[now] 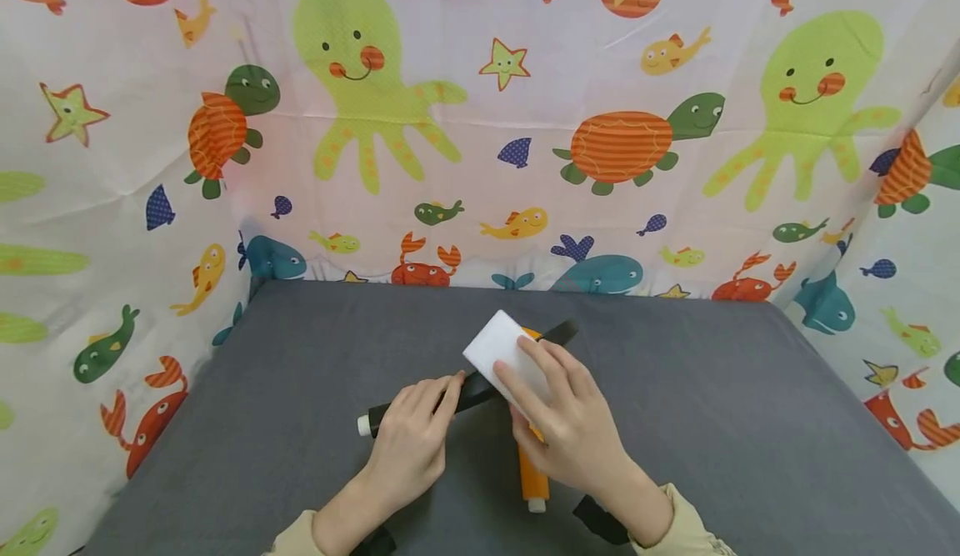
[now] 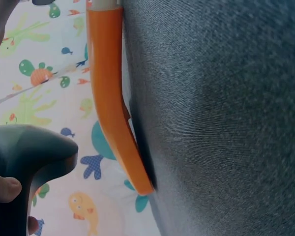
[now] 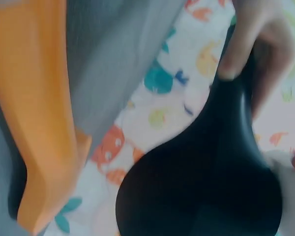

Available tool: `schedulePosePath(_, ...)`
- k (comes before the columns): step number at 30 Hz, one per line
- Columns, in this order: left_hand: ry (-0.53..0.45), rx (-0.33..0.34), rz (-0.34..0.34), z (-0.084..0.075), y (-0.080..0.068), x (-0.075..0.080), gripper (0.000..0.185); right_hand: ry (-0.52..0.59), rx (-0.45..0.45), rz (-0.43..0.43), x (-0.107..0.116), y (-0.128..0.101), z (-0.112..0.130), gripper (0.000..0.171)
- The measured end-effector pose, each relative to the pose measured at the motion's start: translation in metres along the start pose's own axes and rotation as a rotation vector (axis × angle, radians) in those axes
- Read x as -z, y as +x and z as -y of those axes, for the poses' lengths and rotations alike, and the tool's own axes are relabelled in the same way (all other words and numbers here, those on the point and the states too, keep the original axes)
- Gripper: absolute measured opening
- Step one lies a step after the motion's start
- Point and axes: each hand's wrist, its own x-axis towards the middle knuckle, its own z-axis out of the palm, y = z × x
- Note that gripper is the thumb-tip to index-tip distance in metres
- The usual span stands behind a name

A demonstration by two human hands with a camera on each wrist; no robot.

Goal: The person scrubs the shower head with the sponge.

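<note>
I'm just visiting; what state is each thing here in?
Dark grey cloth-covered table: flat.
Long white-capped black tool: held aslant in the left hand, raised above the table.
White rectangular foam-like block: gripped by the right hand, close to the black tool.
Curved white-capped orange tool: lying on the table, held by neither hand.
White cloth curtain printed with sea animals: hanging, creased.

White cloth (image 1: 480,181) (printed with sea creatures (image 1: 621,146)) hangs behind and beside the dark grey tabletop (image 1: 735,406).
</note>
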Motion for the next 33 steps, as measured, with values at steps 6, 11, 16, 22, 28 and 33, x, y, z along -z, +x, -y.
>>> schedulePosePath(6, 0.013, 0.02, 0.009, -0.001, 0.0, 0.002, 0.044, -0.023, -0.244, -0.075, 0.003, 0.0, -0.016, 0.043)
schedulePosePath(11, 0.058, -0.003, 0.024, -0.001, 0.0, 0.002, 0.045, -0.034, -0.135, -0.074, -0.01, -0.004, 0.002, 0.04)
schedulePosePath(16, 0.101, -0.025, 0.038, -0.004, -0.001, 0.001, 0.046, -0.036, 0.019, -0.06, -0.024, -0.009, 0.019, 0.038)
schedulePosePath(22, 0.112, -0.024, 0.001, -0.004, -0.001, -0.001, 0.041, 0.055, -0.134, -0.113, -0.014, -0.007, -0.007, 0.04)
schedulePosePath(28, -0.087, 0.058, -0.027, -0.005, -0.003, -0.002, 0.035, 0.338, -0.561, -0.158, 0.001, -0.008, -0.035, 0.039)
schedulePosePath(33, -0.598, 0.3, 0.0, -0.009, -0.004, 0.0, 0.045, 0.537, -0.723, -0.166, 0.013, -0.002, -0.029, 0.041)
